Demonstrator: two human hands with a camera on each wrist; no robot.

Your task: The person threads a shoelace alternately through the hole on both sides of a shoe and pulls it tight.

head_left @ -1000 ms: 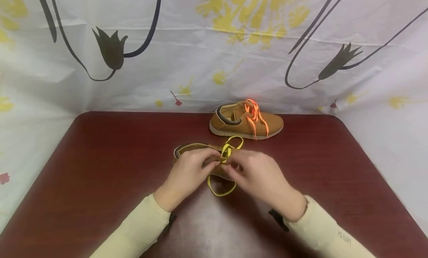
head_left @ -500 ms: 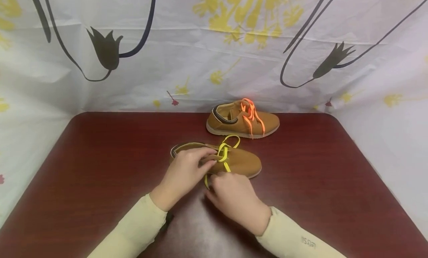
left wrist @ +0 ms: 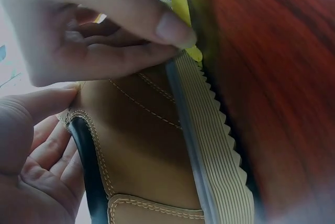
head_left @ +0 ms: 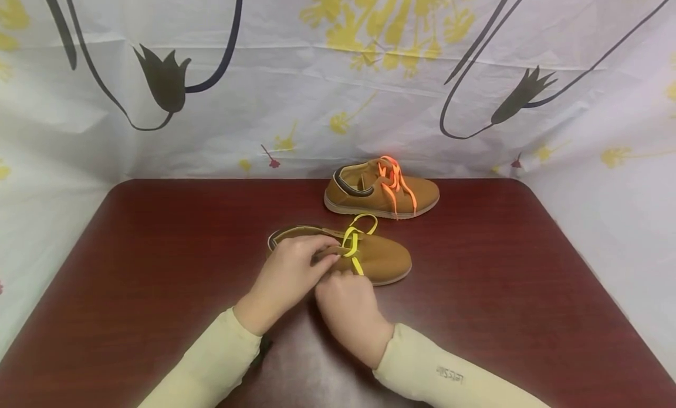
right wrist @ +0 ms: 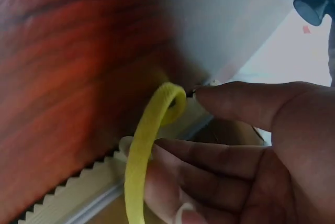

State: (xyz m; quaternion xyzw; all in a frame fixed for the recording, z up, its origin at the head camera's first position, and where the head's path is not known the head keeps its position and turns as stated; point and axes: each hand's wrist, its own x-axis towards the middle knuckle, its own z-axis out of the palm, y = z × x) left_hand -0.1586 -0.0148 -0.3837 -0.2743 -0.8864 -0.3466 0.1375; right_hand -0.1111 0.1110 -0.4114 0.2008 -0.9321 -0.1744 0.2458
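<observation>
A tan shoe with a yellow shoelace lies on its sole on the table. My left hand pinches the edge of the shoe's lacing flap; in the left wrist view, thumb and fingers sit on either side of it. Low at the shoe's near side is my right hand, its fingertips hidden from the head view. The right wrist view shows the yellow shoelace lying across the fingers beside the sole, with the thumb apart from them. Another lace loop stands on the far side.
A second tan shoe, with tied orange laces, stands farther back. The dark red table ends at a white patterned cloth behind and at both sides.
My right hand has left the lacing and moved down to the shoe's near side, where the hanging lace loop was. The left hand keeps its hold on the flap.
</observation>
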